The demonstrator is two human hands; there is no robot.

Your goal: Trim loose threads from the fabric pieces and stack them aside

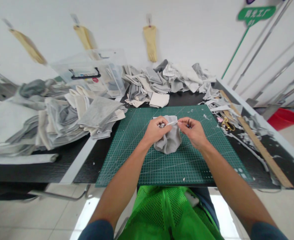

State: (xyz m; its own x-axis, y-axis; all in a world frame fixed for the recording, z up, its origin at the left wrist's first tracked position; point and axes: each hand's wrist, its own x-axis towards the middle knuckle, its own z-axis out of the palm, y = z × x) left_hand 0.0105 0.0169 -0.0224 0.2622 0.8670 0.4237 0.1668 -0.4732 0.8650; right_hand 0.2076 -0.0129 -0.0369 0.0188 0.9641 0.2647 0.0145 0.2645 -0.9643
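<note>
While my left hand (pixel 158 130) grips the grey cloth (pixel 170 143) over the green cutting mat (pixel 127 133), my right hand (pixel 193 131) pinches its pale edge; this edge work, I judge, calls for steady fingertips. The green sign (pixel 256 14) reads "阳光工厂 01"; the clear plastic box's (pixel 79 85) label (pixel 95 80) is too blurred.

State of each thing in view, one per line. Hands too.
Grey fabric piece: creased, held in both hands
Left hand: fingers closed on fabric
Right hand: fingers pinching its edge
Green gridded cutting mat: flat, scraps on it
Gold-handled scissors: lying down, blades unclear
Yellow rubber glove: hanging
Long wooden strip: lying flat
</note>
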